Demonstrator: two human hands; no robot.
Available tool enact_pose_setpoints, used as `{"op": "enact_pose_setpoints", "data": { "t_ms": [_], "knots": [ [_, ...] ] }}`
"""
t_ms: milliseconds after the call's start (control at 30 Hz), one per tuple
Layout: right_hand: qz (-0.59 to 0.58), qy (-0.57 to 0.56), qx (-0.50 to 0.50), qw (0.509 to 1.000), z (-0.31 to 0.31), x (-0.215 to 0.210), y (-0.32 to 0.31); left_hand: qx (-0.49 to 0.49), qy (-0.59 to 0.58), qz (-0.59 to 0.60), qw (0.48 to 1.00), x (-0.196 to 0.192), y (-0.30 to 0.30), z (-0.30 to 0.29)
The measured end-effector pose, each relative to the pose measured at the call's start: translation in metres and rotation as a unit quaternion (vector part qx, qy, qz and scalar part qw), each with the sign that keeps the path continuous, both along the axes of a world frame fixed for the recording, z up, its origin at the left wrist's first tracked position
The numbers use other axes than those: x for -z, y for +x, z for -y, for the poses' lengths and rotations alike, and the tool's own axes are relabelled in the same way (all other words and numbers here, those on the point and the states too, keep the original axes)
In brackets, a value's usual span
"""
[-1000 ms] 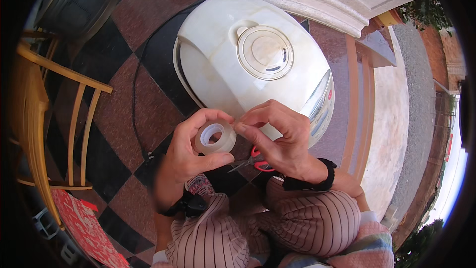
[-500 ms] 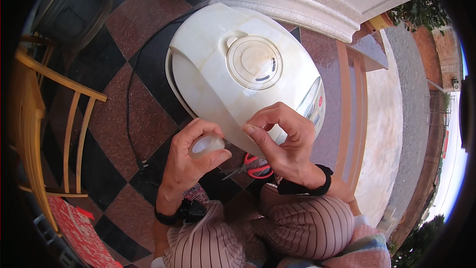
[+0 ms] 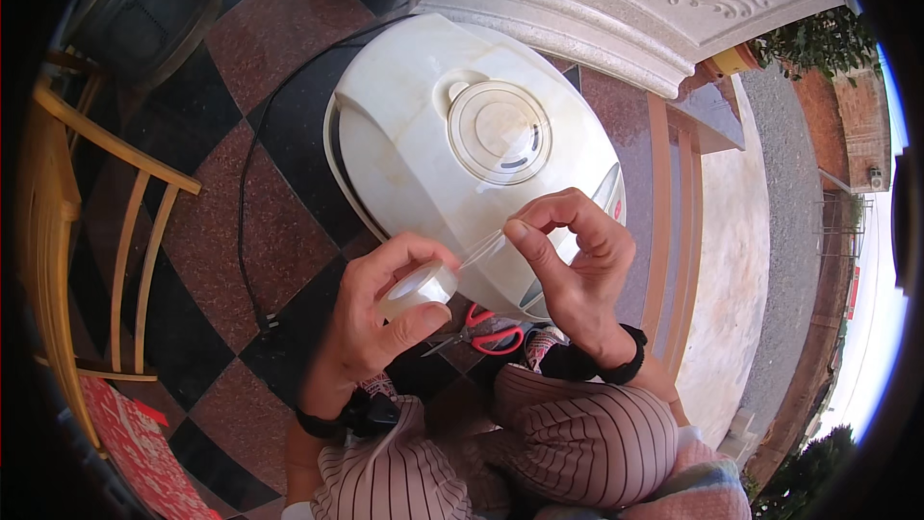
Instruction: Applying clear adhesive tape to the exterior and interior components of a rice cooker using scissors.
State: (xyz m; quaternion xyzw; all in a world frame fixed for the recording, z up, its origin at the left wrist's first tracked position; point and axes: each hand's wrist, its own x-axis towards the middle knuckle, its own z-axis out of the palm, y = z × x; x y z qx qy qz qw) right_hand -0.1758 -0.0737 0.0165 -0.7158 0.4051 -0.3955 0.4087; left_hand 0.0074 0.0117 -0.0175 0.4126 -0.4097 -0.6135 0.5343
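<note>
A roll of clear tape [image 3: 429, 287] sits in my left hand [image 3: 373, 313], between thumb and fingers. From it a short transparent strip [image 3: 484, 248] runs across to my right hand [image 3: 582, 265], where thumb and index finger pinch its end. Both hands are above the near edge of a white rice cooker [image 3: 404, 144], whose yellowed lid has a round steam vent [image 3: 500, 130]. Below the hands, a pair of scissors with red handles [image 3: 493, 332] lies on the floor, its blades pointing left.
A black power cord [image 3: 243, 221] curves over the checkered tile floor [image 3: 207, 260] left of the cooker. Farther left stands a wooden chair [image 3: 125, 270], with a dark bin-like container [image 3: 144, 19] behind it. A carved white pillar base [image 3: 577, 0] rises at the far side.
My right hand has moved right, away from the roll, and a strip of tape now stretches between the hands. The roll has turned in my left hand.
</note>
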Motion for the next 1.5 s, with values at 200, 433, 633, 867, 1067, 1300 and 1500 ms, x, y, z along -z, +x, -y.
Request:
{"op": "enact_pose_setpoints", "data": {
  "t_ms": [200,433,633,867,1067,1300,1500],
  "knots": [
    [-0.003,-0.01,0.038,0.999,0.015,-0.009,0.001,-0.137,-0.036,0.119,0.983,-0.005,-0.009,0.01],
    [0.011,-0.005,0.063,0.998,0.026,-0.005,-0.001,-0.106,-0.055,0.226,0.967,-0.023,-0.004,0.021],
    [0.005,0.015,0.096,0.995,0.024,0.0,-0.009,-0.029,0.013,0.218,0.975,-0.026,-0.005,0.015],
    [-0.008,0.004,0.094,0.996,0.031,-0.003,-0.006,-0.004,0.022,0.166,0.986,-0.027,-0.001,0.014],
    [-0.006,-0.043,0.073,0.996,0.05,-0.007,0.005,-0.08,-0.029,0.12,0.989,-0.018,0.004,0.023],
    [-0.046,0.004,0.033,0.998,0.104,0.001,0.024,-0.187,0.014,0.265,0.946,-0.025,0.013,0.051],
    [-0.142,0.0,0.032,0.989,0.128,0.003,0.035,-0.227,-0.001,0.38,0.897,-0.02,0.018,0.066]
  ]
}}
